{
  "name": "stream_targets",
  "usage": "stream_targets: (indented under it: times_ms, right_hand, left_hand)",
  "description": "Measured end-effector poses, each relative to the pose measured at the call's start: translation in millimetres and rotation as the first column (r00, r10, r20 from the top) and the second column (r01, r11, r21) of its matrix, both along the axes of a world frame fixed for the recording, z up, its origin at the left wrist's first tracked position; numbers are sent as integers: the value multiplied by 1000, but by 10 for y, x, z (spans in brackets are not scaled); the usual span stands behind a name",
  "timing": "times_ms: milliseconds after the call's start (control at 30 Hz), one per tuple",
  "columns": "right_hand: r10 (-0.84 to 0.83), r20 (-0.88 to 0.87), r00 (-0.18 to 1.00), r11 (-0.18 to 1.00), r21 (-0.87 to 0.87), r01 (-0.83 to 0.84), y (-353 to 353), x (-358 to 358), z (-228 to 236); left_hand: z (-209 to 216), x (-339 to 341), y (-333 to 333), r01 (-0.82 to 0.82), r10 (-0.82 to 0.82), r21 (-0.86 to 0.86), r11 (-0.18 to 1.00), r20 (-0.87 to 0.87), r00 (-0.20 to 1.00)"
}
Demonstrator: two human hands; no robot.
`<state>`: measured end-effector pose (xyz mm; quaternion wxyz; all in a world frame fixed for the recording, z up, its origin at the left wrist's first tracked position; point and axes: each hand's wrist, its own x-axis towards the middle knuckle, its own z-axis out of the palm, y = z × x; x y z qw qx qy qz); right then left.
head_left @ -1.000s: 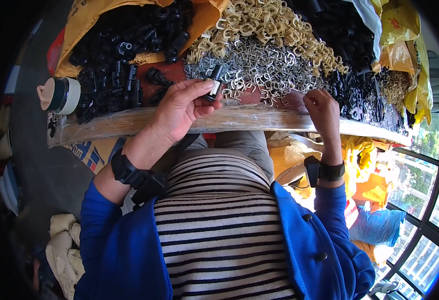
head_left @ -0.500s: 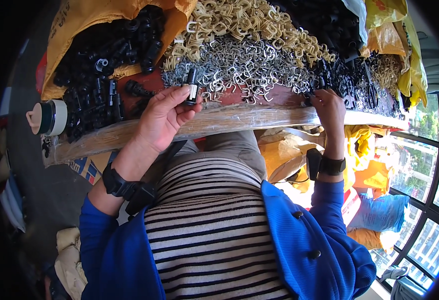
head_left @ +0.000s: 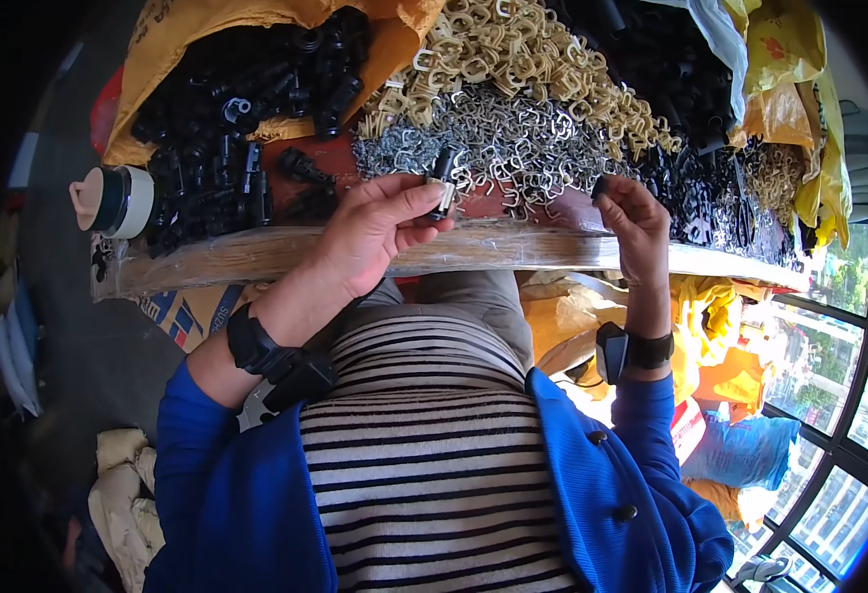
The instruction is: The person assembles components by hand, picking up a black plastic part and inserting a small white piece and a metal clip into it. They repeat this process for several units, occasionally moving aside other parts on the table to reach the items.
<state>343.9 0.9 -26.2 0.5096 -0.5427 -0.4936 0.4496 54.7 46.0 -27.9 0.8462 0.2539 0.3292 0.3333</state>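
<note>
My left hand (head_left: pixel 379 222) is closed on a black plastic cylinder (head_left: pixel 445 166) with a pale strip along its side, held nearly upright above the table's near edge. Between the thumb and fingertips of my right hand (head_left: pixel 636 222) is a small black plastic piece (head_left: pixel 600 185), too small to name closer. A gap separates the two parts. Just behind the hands, many bent silver metal clips (head_left: pixel 513 138) are heaped on the dark red tabletop (head_left: pixel 483 202). Beyond these lies a heap of beige plastic rings (head_left: pixel 513 49).
An orange bag (head_left: pixel 172 59) with black plastic parts stands at the far left, beside a cup with a pinkish lid (head_left: pixel 86 201). Small black pieces (head_left: pixel 696 193) and yellow bags (head_left: pixel 780 49) are at the right. A film-wrapped edge (head_left: pixel 305 247) borders the table.
My right hand has lifted off the small black pieces and moved left with one in its fingers. My left hand with the cylinder has shifted right, and the cylinder tilts a little more.
</note>
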Motion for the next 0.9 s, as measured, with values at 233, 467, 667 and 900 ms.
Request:
stream_targets:
  times_ms: [233,467,667,900]
  right_hand:
    - [231,-211,950,973,50,-226,38,-1099,264]
    - [292,29,956,947,135,-293,74,-1475,226]
    - [134,547,826,903,275,-329,50,-1446,203]
    - [-14,698,716,752,479,-452,78,-1328,146]
  left_hand:
    - [102,-72,-134,81,-81,15,997,-32,996]
    - [94,-221,-168,37,-37,-9,999,6,999]
    - [97,-218,-186,63,-62,-40,997,24,998]
    - [90,-132,-189,179,-180,19,984,25,983]
